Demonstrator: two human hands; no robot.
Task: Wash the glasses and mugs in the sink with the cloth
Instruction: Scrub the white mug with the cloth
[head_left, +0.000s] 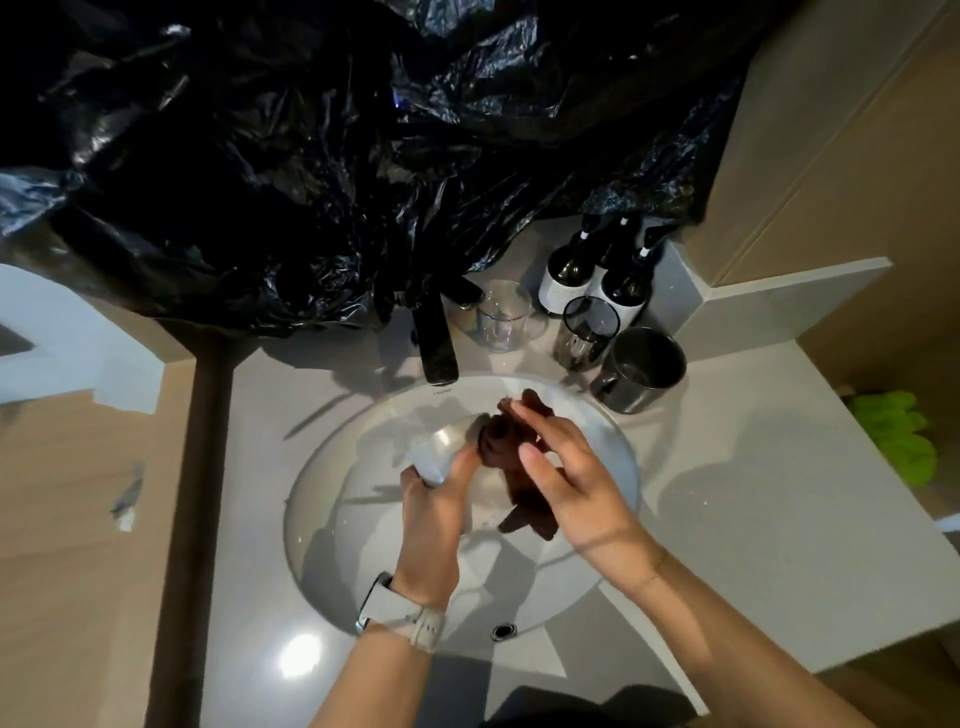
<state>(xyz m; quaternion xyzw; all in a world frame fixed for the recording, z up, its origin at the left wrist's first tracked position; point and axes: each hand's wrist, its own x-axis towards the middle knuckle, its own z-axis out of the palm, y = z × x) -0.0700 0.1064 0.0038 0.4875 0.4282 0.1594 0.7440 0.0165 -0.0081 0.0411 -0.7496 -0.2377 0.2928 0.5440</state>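
Over the round white sink (332, 519), my left hand (434, 514) grips a white mug (431, 460) tipped on its side, mouth toward the right. A dark brown cloth (506, 447) is stuffed into the mug's mouth and hangs down below it. My right hand (566, 475) holds the cloth, with the fingertips pressing it at the mug's opening. On the counter behind the sink stand a clear glass (504, 314), a smoky dark glass (587, 332) and a dark mug (641, 369).
A dark faucet (436, 338) reaches over the sink's back edge. Three dark pump bottles (597, 270) stand at the back right. Black plastic sheeting (337, 156) hangs over the wall above. A green cloth (898, 436) lies at the counter's right edge.
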